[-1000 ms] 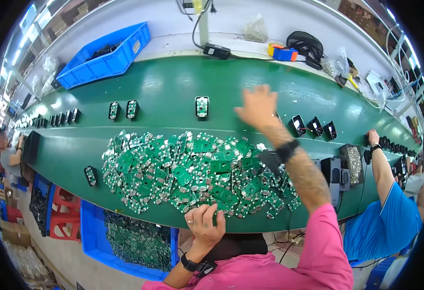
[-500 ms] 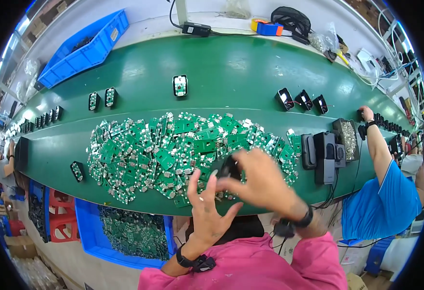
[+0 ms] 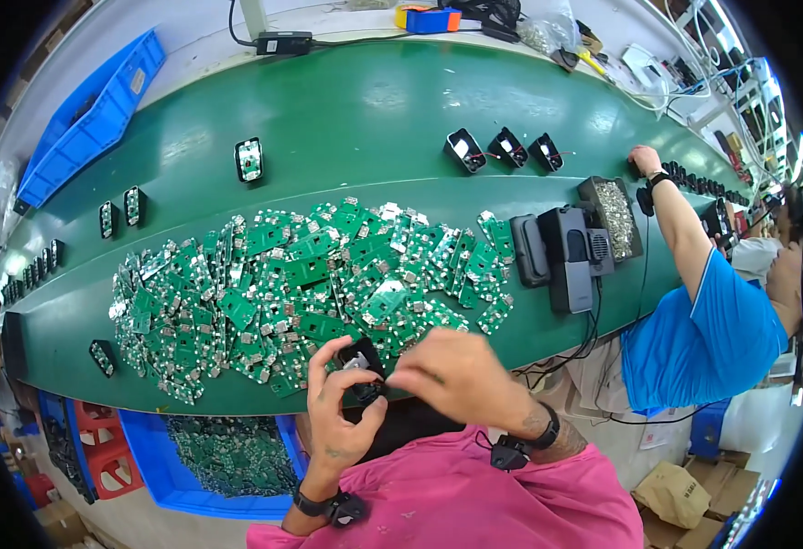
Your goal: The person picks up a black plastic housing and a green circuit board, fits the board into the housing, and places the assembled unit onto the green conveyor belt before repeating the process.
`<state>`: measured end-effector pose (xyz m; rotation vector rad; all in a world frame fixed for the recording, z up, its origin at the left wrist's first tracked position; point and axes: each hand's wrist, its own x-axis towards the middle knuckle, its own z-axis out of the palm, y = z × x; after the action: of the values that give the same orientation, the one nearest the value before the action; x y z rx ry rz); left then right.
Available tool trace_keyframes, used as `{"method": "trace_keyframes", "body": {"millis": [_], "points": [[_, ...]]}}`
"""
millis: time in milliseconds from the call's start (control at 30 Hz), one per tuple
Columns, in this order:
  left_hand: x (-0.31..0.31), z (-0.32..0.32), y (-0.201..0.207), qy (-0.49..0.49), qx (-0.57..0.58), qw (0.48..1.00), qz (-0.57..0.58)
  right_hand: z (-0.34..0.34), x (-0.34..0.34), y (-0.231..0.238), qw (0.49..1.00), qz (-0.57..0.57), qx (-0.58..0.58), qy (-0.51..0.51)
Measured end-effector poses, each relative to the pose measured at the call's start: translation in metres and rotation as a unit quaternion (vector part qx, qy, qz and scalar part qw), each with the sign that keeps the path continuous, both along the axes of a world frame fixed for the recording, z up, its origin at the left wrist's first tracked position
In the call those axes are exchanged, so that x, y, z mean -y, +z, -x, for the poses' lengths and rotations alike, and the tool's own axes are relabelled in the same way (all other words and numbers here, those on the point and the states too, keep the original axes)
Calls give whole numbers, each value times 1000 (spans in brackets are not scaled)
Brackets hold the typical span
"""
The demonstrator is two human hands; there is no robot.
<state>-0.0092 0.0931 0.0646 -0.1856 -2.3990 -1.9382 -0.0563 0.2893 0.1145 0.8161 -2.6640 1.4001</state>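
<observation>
My left hand (image 3: pixel 335 423) grips a small open black plastic housing (image 3: pixel 359 355) over the front edge of the green bench, thumb and fingers around its sides. Pale parts show inside the housing. Close on its right is my right hand (image 3: pixel 463 377), fingertips pinched together beside the housing; whatever they hold is hidden. Just beyond both hands spreads a large heap of green circuit boards (image 3: pixel 278 265). Three more black housings, one of them a housing with red wire (image 3: pixel 507 146), stand farther back. A housing with a board fitted in it (image 3: pixel 248 161) sits at the back left.
Right of the heap are a dark grey device (image 3: pixel 570 265) and a tray of small metal parts (image 3: pixel 586 189). A blue bin of boards (image 3: pixel 159 471) is below the bench; another blue bin (image 3: pixel 40 174) stands far left. A co-worker in a blue shirt (image 3: pixel 694 339) reaches over the bench at right.
The view has shifted right. My left hand now grips the black housing, which was by my right hand before. My right hand has closed into a pinch beside it.
</observation>
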Motion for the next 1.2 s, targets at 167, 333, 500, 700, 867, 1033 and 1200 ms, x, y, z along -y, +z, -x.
{"method": "trace_keyframes", "body": {"millis": [167,333,500,700,867,1033,1200], "points": [[-8,0,9,-18,119,979,-167,37,-67,-13,925,-279,-112,-232],[-15,1,-1,-44,100,974,-199,48,-84,-40,951,-222,-56,-210],[-16,5,-3,-14,90,986,-137,57,-82,-46,902,-190,-239,-307],[-22,13,2,10,76,994,-71,12,-56,-17,868,386,201,-239],[-23,13,-4,3,-12,1000,-7,-20,-16,-23,764,477,428,-70],[-22,8,0,-28,110,990,-88,-24,1,-34,764,476,426,-89],[-22,15,-1,-44,-8,997,-60,-29,8,-39,818,427,373,-102]]}}
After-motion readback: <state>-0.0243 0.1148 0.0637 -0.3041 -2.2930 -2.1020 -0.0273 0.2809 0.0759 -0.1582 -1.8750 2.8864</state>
